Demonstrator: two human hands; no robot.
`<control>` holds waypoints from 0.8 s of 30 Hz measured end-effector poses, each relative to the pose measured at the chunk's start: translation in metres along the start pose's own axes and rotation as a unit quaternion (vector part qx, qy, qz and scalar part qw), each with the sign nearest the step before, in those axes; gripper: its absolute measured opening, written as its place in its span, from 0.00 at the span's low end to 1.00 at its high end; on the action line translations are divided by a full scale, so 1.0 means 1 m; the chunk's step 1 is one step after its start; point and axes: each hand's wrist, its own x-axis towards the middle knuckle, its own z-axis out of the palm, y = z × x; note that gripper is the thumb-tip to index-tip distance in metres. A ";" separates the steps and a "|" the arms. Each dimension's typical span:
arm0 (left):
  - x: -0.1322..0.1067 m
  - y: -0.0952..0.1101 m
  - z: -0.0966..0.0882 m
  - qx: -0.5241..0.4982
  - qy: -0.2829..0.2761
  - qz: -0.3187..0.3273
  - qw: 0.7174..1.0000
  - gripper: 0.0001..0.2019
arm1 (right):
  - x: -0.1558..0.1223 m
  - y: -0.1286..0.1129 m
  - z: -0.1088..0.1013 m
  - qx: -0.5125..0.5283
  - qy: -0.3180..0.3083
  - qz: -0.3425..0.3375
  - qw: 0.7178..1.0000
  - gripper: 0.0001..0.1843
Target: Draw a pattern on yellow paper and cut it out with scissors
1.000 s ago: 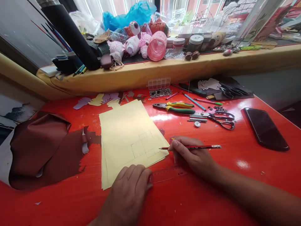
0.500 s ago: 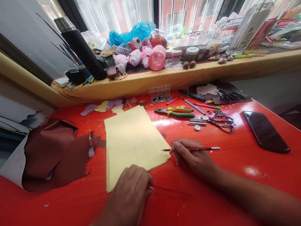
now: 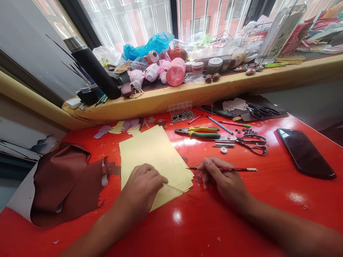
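Several sheets of pale yellow paper (image 3: 152, 150) lie stacked on the red table, with faint pencil lines on the top one. My left hand (image 3: 146, 184) is over the lower part of the paper, fingers closed on a clear ruler (image 3: 175, 187). The ruler is see-through and faint, slanting over the paper toward its right corner; much of it is hidden by the hand. My right hand (image 3: 223, 180) grips a dark red-and-black pencil (image 3: 241, 170) just right of the paper. Its sharpened tip points left, near the sheet's right edge; whether it touches cannot be told.
Brown leather (image 3: 64, 178) lies left of the paper. Beyond are pliers (image 3: 198, 132), scissors (image 3: 252, 142), several pens and a box of small metal parts (image 3: 182, 116). A phone (image 3: 305, 153) lies right. A black flask (image 3: 93, 67) and crafts crowd the sill.
My left hand has moved up from the paper's bottom edge onto the sheet, bringing the clear ruler over it. My right hand, with the pencil, has shifted slightly right.
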 end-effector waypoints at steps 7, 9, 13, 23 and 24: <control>-0.005 0.001 0.020 0.110 0.062 -0.003 0.992 0.13 | 0.002 0.003 -0.001 0.025 -0.012 0.026 0.999 0.27; -0.014 0.005 0.024 0.119 0.049 0.015 0.992 0.12 | 0.002 0.003 -0.001 0.014 -0.012 0.027 0.999 0.28; -0.016 0.006 0.031 0.144 0.023 0.041 0.988 0.18 | 0.004 0.001 0.000 0.006 -0.016 0.039 0.999 0.30; -0.002 0.003 0.051 0.122 0.033 0.011 0.992 0.23 | 0.014 0.002 0.001 0.025 -0.012 0.091 0.995 0.30; -0.002 0.003 0.052 0.117 0.036 0.007 0.992 0.23 | 0.015 0.002 0.001 0.021 -0.010 0.096 0.995 0.30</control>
